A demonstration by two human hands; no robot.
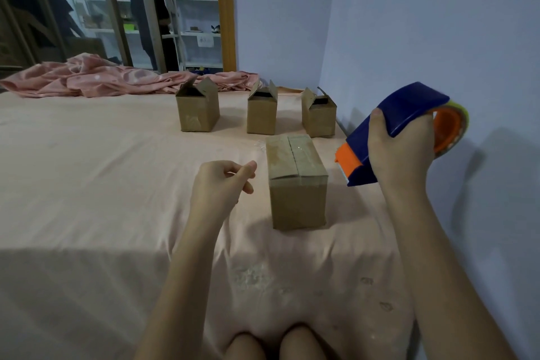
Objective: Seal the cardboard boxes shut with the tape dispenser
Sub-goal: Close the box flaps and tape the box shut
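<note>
A closed cardboard box (296,184) stands in front of me on the pink bed sheet (102,169), with clear tape along its top seam. My right hand (399,149) grips a blue and orange tape dispenser (409,105) in the air, just right of that box, its orange blade end pointing down toward the box. My left hand (222,181) hovers just left of the box, fingers loosely curled, thumb near the forefinger, nothing visible between them. Three more boxes stand in a row behind, flaps up: left (197,111), middle (261,114), right (318,117).
A crumpled pink blanket (102,77) lies along the far edge of the bed. A pale blue wall (438,23) runs close along the right side. A glass door and shelves stand at the back left. My knees (277,345) show at the bottom.
</note>
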